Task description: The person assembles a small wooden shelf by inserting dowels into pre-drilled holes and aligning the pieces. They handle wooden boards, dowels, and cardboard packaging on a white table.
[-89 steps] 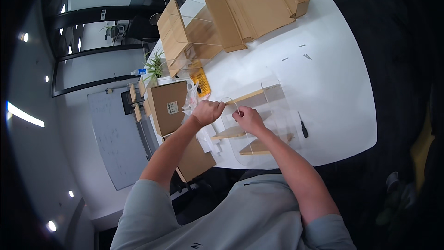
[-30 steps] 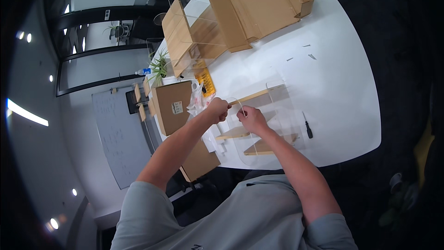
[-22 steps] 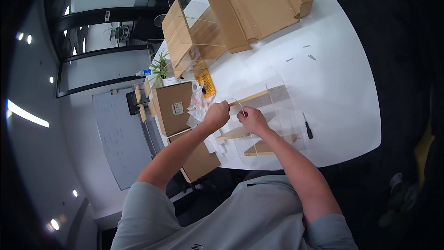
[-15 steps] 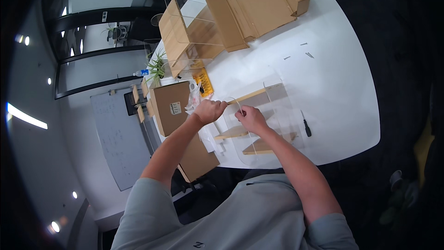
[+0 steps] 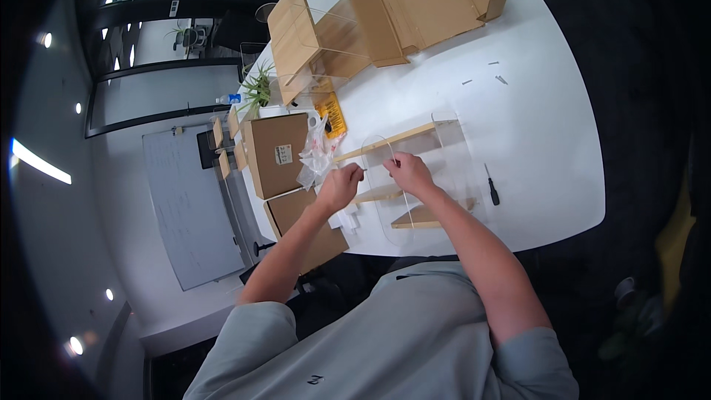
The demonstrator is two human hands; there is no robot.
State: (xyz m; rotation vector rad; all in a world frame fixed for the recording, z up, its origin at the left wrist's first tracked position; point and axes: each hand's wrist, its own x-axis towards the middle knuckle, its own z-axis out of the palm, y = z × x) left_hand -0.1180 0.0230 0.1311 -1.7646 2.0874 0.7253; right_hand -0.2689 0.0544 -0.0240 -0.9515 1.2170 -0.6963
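My left hand [image 5: 341, 187] is closed in a pinch just left of a clear-sided shelf unit, with a tiny item at its fingertips that is too small to name. My right hand [image 5: 409, 175] is pinched shut at the edge of the near clear panel [image 5: 385, 215]; what its fingers hold is hidden. Light wooden boards, among them a long one [image 5: 407, 137] and a lower one [image 5: 429, 217], run between this panel and another clear panel [image 5: 461, 155]. A dark-handled screwdriver [image 5: 493, 191] lies right of the unit.
Several screws [image 5: 501, 79] lie on the white table [image 5: 548, 141]. An opened cardboard box [image 5: 429, 0] and another wood-and-clear unit [image 5: 295, 30] stand at the back. Leftward are a closed carton [image 5: 278, 155], a plastic bag [image 5: 318, 152], a yellow packet [image 5: 332, 117] and a plant [image 5: 256, 89].
My hands have moved apart, the left one coming down and away from the long board's end. My right hand has shifted slightly up and right. The whole view has tilted a little.
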